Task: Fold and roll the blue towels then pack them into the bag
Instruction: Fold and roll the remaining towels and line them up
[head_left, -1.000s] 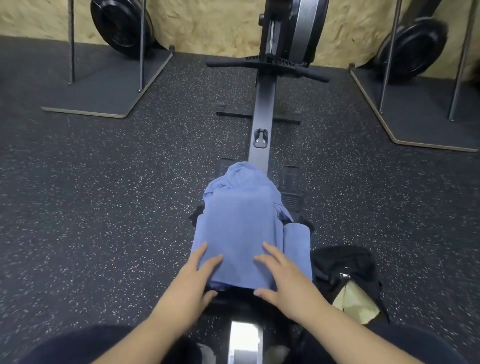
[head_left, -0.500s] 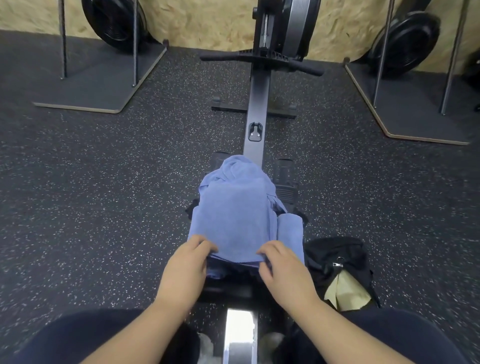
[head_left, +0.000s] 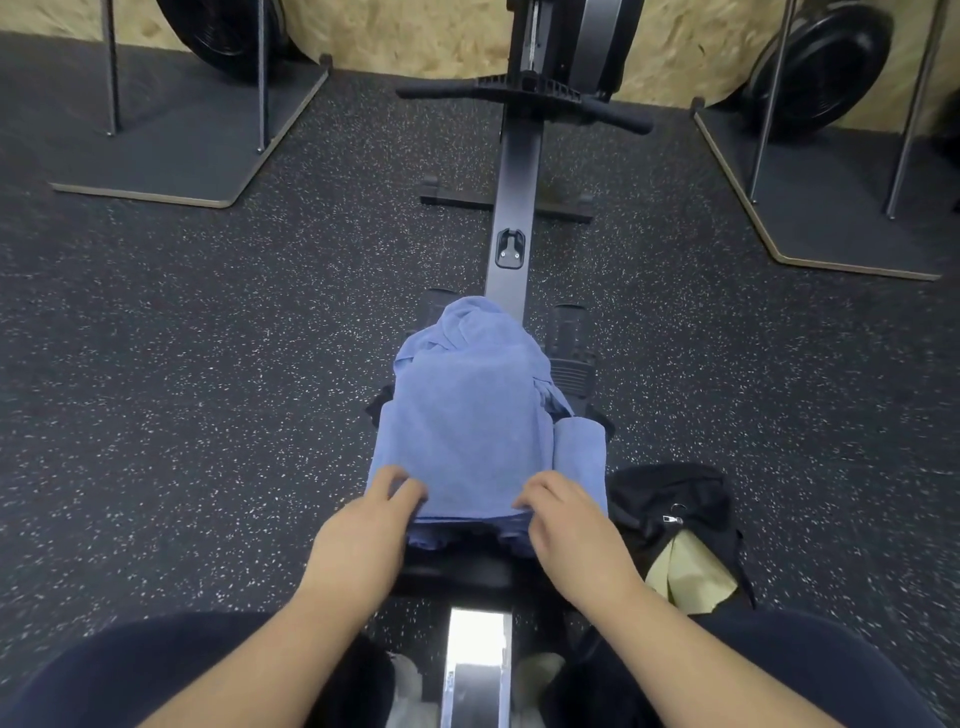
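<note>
Blue cloth of the folded towel (head_left: 462, 415) lies flat on the rowing machine seat (head_left: 457, 571), and the left hand (head_left: 363, 530) and right hand (head_left: 571, 525) pinch its near edge with curled fingers, so rolling seems only to begin. One rolled towel (head_left: 579, 457) rests just beside it, a crumpled towel (head_left: 478, 325) waits behind, and the black bag (head_left: 670, 504) on the floor holds no towel that I can see.

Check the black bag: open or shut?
Open. The bag gapes on the floor right of the towel, pale lining showing inside; no towels visible in it.
</note>
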